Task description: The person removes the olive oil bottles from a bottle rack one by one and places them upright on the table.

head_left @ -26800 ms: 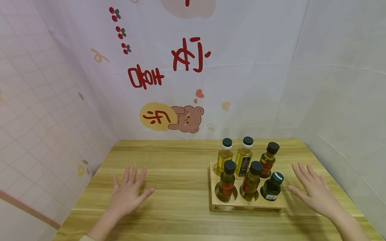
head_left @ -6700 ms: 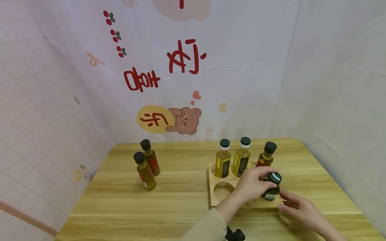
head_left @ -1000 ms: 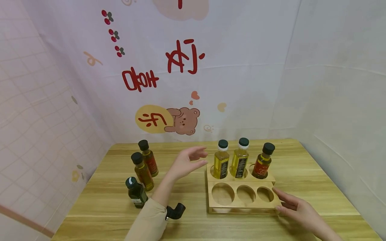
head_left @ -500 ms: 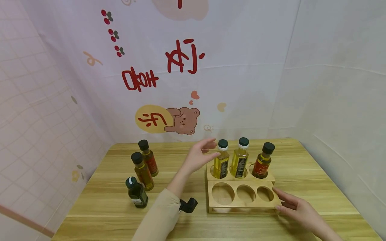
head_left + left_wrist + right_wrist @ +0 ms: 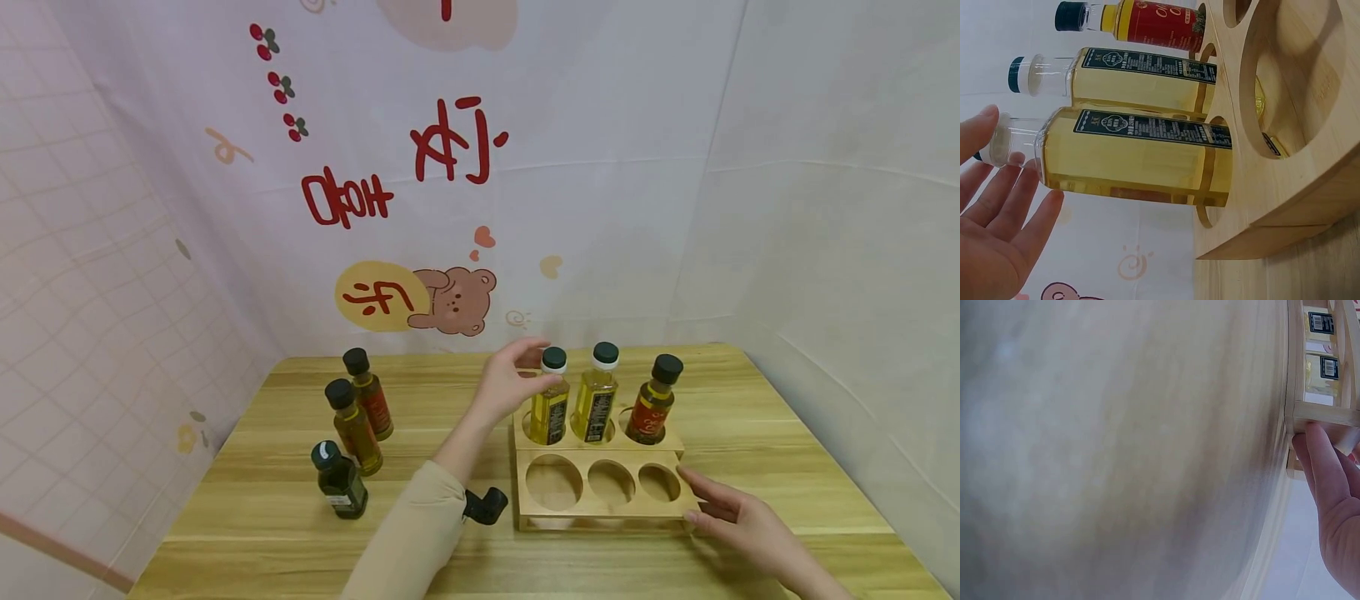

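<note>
From the head view, the left hand is up at the back row of the wooden rack, fingers spread and loosely arched around the neck of the leftmost bottle; the thumb and fingertips sit at the cap, but I cannot tell from here that they have closed on it. That bottle stands upright in its hole, beside a second yellow bottle and a red-label bottle, each seated in its own hole so it stays upright. The front three holes are vacant. The right hand lies with straight fingers against the rack's front right corner, probably bracing it so it does not slide. Three more bottles stand on the table well to the left: a dark bottle nearest, and two amber ones behind it. The left wrist view shows the palm open, fingers straight and fanned beside the leftmost bottle, with one fingertip at the clear cap collar; the fingers touch or nearly touch the glass without wrapping it. The bottle's lower part sits down in the hole of the rack. The right wrist view is mostly blurred tabletop; at its right edge the fingers press flat against a post of the rack, holding nothing.
</note>
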Motion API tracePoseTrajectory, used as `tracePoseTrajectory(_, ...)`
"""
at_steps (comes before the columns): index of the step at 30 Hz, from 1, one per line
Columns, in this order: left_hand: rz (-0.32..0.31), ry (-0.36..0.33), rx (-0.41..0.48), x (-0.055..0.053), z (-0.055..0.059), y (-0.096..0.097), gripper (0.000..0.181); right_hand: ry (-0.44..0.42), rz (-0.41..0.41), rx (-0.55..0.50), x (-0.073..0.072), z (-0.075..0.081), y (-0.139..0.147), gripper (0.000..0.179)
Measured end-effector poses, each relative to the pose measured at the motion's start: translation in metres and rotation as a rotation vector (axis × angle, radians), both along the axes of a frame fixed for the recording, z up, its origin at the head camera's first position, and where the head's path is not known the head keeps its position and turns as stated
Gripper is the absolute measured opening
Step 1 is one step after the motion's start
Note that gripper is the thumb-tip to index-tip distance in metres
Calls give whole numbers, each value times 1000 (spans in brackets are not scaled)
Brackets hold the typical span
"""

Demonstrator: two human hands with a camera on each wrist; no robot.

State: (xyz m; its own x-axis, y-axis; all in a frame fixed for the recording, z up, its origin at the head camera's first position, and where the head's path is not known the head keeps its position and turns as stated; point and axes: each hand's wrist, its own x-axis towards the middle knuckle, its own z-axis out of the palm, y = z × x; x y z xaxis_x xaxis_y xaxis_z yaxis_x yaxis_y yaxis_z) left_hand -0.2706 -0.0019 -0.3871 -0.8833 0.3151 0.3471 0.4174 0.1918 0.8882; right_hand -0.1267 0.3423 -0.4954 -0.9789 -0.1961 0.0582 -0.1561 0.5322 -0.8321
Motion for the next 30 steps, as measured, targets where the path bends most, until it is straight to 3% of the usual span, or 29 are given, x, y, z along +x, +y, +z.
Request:
tracePoseTrajectory(11, 37, 13, 12, 1, -1, 5, 41, 1, -5, 12, 0, 0, -1, 60)
tracePoseTrajectory(17, 23, -2, 18, 4, 4, 7, 39, 7, -4, 2, 0, 0, -1, 60)
tracePoseTrajectory(22, 1, 9, 47, 10, 18, 5, 40, -6, 0, 13, 0, 1, -1, 61)
tracePoseTrajectory(30, -39, 120, 81, 17, 45, -11, 41, -15, -4, 7, 0, 2, -2, 62)
